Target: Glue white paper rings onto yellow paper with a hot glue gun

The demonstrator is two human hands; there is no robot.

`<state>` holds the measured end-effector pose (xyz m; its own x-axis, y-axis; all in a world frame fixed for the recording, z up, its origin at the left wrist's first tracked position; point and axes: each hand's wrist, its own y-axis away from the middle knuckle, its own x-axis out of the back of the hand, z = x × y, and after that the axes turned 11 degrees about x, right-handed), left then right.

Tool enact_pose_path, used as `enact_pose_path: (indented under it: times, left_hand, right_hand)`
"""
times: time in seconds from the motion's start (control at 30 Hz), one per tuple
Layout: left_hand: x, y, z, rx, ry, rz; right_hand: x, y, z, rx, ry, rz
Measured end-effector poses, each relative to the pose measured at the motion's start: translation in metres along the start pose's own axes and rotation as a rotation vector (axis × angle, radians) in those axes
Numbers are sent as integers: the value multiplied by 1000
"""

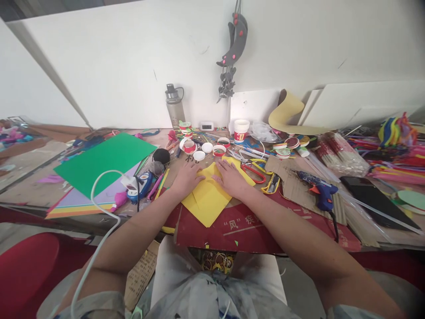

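Note:
A folded yellow sheet of paper (208, 206) lies in front of me on a red printed board (259, 228), one corner pointing toward me. My left hand (186, 178) rests on the sheet's left side, fingers stretched forward and thumb on the paper. On the right part of the sheet my right hand (230, 178) lies flat with its fingers apart. Both hands touch the paper from above without gripping it. Part of the sheet is hidden under the palms and fingers. A crease or fold edge shows across its near part.
Green paper (106, 161) tops coloured sheets at left, near a blue power socket (141, 186) with a white cable. Red-handled scissors (254, 174), a blue glue gun (320, 190) and a black phone (375, 201) lie right. Small round tubs (219, 150) and a bottle (175, 106) stand behind.

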<state>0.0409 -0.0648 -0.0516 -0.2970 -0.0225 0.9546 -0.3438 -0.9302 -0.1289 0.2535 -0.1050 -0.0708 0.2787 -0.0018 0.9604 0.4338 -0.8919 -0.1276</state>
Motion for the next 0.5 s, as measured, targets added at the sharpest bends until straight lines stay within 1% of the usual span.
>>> enact_pose_path:
  times: [0.17, 0.3, 0.4, 0.5]
  left_hand:
    - [4, -6, -4, 107, 293, 61]
    - [9, -6, -4, 191, 572, 72]
    - [11, -4, -3, 244, 811, 47]
    - [12, -3, 0, 281, 982, 52]
  right_hand:
    - [8, -2, 7, -47, -22, 114]
    - [18, 2, 25, -115, -80, 326]
    - [23, 4, 40, -180, -231, 475]
    - [26, 3, 50, -239, -492, 552]
